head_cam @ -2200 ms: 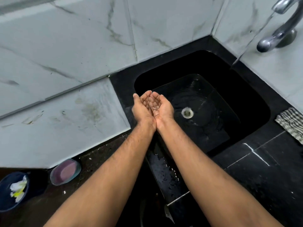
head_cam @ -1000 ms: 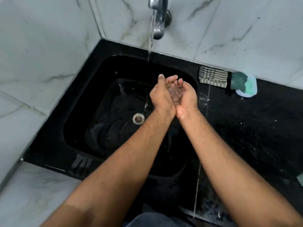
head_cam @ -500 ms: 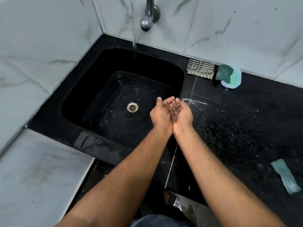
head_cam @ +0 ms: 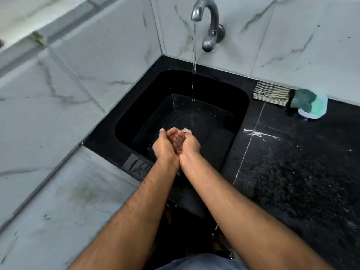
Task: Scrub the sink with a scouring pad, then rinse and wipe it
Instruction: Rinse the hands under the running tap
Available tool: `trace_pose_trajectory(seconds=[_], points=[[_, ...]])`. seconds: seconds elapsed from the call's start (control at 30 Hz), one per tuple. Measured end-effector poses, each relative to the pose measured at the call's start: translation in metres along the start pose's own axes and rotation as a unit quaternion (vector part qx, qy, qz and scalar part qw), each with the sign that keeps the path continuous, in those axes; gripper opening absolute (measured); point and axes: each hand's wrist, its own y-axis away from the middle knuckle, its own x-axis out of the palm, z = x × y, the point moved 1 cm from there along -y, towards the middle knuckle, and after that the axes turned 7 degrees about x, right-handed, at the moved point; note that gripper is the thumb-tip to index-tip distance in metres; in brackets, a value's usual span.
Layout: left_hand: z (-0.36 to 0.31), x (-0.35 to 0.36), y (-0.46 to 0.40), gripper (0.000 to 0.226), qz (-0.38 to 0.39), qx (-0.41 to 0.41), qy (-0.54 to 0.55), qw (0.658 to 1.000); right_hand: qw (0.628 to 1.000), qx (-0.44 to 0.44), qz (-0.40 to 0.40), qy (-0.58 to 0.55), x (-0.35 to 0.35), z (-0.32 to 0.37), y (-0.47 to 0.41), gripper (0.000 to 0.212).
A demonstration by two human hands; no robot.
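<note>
The black sink (head_cam: 239,106) is set in a black counter, with water on its floor. A chrome tap (head_cam: 208,22) on the tiled wall runs a thin stream into the basin. My left hand (head_cam: 164,147) and my right hand (head_cam: 190,144) are pressed side by side, palms up, cupped over the sink's middle with a little water in them. They hide most of the drain. A green scouring pad (head_cam: 303,98) lies on a white dish (head_cam: 311,114) at the back right. A striped cloth (head_cam: 271,93) lies beside it.
The wet black counter (head_cam: 302,172) stretches right of the sink, with a white smear on its seam (head_cam: 259,133). A pale marble ledge (head_cam: 68,191) lies left of the sink. Marble tiles form the corner walls behind.
My cupped hands moved from the sink's right rim back over the middle of the basin, nearer the stream. The view swung left and up, so the whole tap shows.
</note>
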Motion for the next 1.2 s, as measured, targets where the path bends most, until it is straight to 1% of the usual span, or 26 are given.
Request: trace_pose_trajectory(seconds=[0.03, 0.1, 0.2, 0.27, 0.33, 0.4, 0.47, 0.57, 0.67, 0.77, 0.87, 0.93, 1.07, 1.2], points=[[-0.005, 0.001, -0.002, 0.045, -0.011, 0.007, -0.004, 1.0, 1.0, 0.009, 0.001, 0.013, 0.005, 0.0, -0.001, 0.033], [-0.015, 0.007, -0.009, 0.042, 0.006, 0.012, 0.015, 1.0, 0.999, 0.0, 0.025, 0.023, 0.015, 0.004, -0.003, 0.032], [-0.024, 0.02, -0.016, 0.053, 0.061, 0.038, 0.036, 0.997, 0.997, -0.036, 0.056, 0.032, 0.028, 0.017, -0.008, 0.033], [-0.026, 0.028, -0.025, 0.058, 0.069, 0.019, 0.06, 0.996, 0.997, -0.051, 0.039, 0.04, 0.033, 0.026, -0.016, 0.033], [-0.027, 0.041, -0.035, 0.059, 0.07, 0.001, 0.069, 0.995, 0.996, -0.067, 0.039, 0.044, 0.037, 0.037, -0.025, 0.034], [-0.026, 0.058, -0.045, 0.062, 0.105, -0.011, 0.054, 0.993, 0.996, -0.074, 0.03, 0.025, 0.043, 0.048, -0.033, 0.036], [-0.025, 0.075, -0.053, 0.062, 0.122, -0.036, 0.045, 0.991, 0.997, -0.08, 0.011, 0.003, 0.05, 0.061, -0.042, 0.039], [-0.038, 0.107, -0.075, 0.059, 0.143, -0.065, 0.065, 0.986, 0.993, -0.117, 0.014, -0.026, 0.077, 0.09, -0.057, 0.043], [-0.051, 0.139, -0.099, 0.058, 0.175, -0.067, 0.082, 0.979, 0.989, -0.134, 0.01, -0.064, 0.102, 0.115, -0.071, 0.043], [-0.061, 0.159, -0.119, 0.055, 0.183, -0.076, 0.075, 0.977, 0.986, -0.137, -0.001, -0.09, 0.123, 0.127, -0.083, 0.039], [-0.063, 0.167, -0.131, 0.05, 0.175, -0.089, 0.068, 0.978, 0.985, -0.125, -0.014, -0.12, 0.133, 0.128, -0.092, 0.036], [-0.062, 0.172, -0.135, 0.049, 0.173, -0.097, 0.06, 0.978, 0.984, -0.12, -0.035, -0.127, 0.135, 0.13, -0.097, 0.035], [-0.062, 0.183, -0.133, 0.045, 0.177, -0.098, 0.045, 0.978, 0.98, -0.147, -0.084, -0.109, 0.138, 0.141, -0.103, 0.036], [-0.065, 0.193, -0.127, 0.041, 0.175, -0.083, 0.019, 0.981, 0.982, -0.163, -0.081, -0.047, 0.14, 0.147, -0.1, 0.036]])
